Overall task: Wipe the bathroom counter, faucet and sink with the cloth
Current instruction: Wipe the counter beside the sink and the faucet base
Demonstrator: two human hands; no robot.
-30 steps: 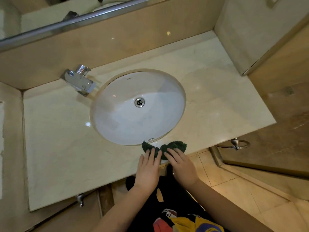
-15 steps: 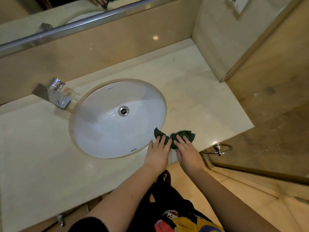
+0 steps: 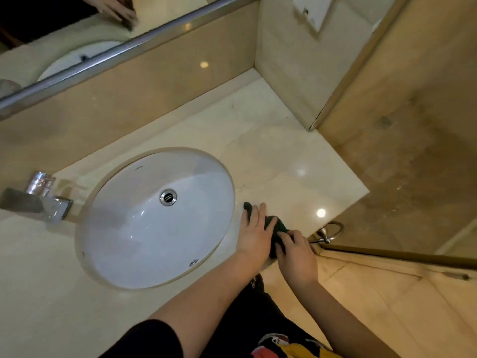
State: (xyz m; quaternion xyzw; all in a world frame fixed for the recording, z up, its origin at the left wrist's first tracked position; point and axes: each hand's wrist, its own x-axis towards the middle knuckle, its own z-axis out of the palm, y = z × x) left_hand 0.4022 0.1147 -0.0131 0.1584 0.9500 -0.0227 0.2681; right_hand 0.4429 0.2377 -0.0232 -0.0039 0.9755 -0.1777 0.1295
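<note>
A dark green cloth (image 3: pixel 275 225) lies bunched on the cream marble counter (image 3: pixel 291 161), just right of the white oval sink (image 3: pixel 154 218). My left hand (image 3: pixel 254 233) presses flat on the cloth's left part, fingers spread. My right hand (image 3: pixel 295 251) grips the cloth's near end at the counter's front edge. The chrome faucet (image 3: pixel 38 197) stands at the sink's left, far from both hands. Most of the cloth is hidden under my hands.
A mirror with a metal rail (image 3: pixel 124 52) runs along the back wall. A tiled side wall (image 3: pixel 296 73) closes the counter on the right. A chrome towel ring (image 3: pixel 330 232) hangs below the counter's front right edge. A glass panel (image 3: pixel 413 151) stands at the right.
The view has swung right and closer. Both hands slid the cloth right along the front edge. The right hand went from flat on the cloth to gripping its near end.
</note>
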